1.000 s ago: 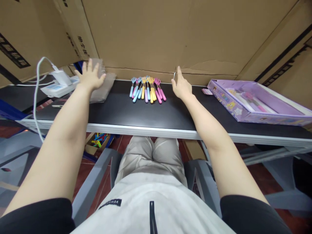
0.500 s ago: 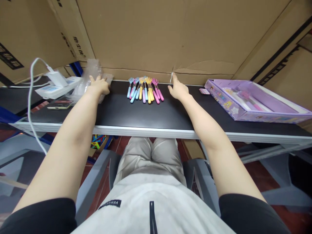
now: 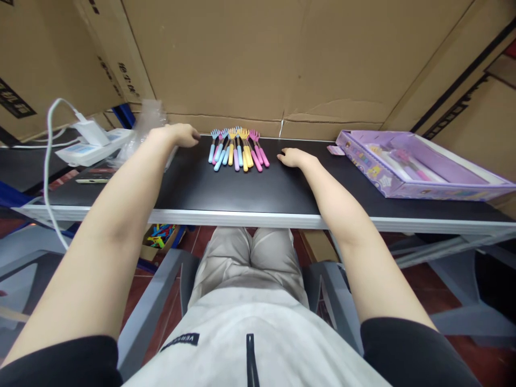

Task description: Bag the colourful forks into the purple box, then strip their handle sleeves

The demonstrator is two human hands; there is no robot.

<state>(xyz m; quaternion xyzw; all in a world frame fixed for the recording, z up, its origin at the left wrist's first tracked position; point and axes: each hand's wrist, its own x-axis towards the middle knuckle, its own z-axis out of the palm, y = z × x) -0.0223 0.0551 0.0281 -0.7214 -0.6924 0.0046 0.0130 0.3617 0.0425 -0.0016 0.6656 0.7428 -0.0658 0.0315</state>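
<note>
Several small forks (image 3: 237,148) with light blue, pink, yellow and purple handles lie in a loose bunch on the black table (image 3: 237,188), tines toward the back. My left hand (image 3: 184,134) hangs just left of the bunch, apart from it. Its fingers are loosely bent and nothing shows in them. On the other side, my right hand (image 3: 292,157) is low over the table, a little right of the pink forks. Its fingers are slightly curled and apart, holding nothing visible. Clear plastic wrap (image 3: 145,126) lies behind my left forearm, partly hidden by it.
A purple open box (image 3: 387,180) with packaged items lies at the right, a small pink card (image 3: 336,150) beside it. At the left are a white power strip (image 3: 76,153) with a plugged-in charger (image 3: 93,132) and a phone-like flat object (image 3: 94,176). Cardboard (image 3: 242,64) walls the back.
My left hand has moved right, off the plastic wrap and toward the forks. My right hand has drawn back from the cardboard and down toward the table, its pointing index finger now bent.
</note>
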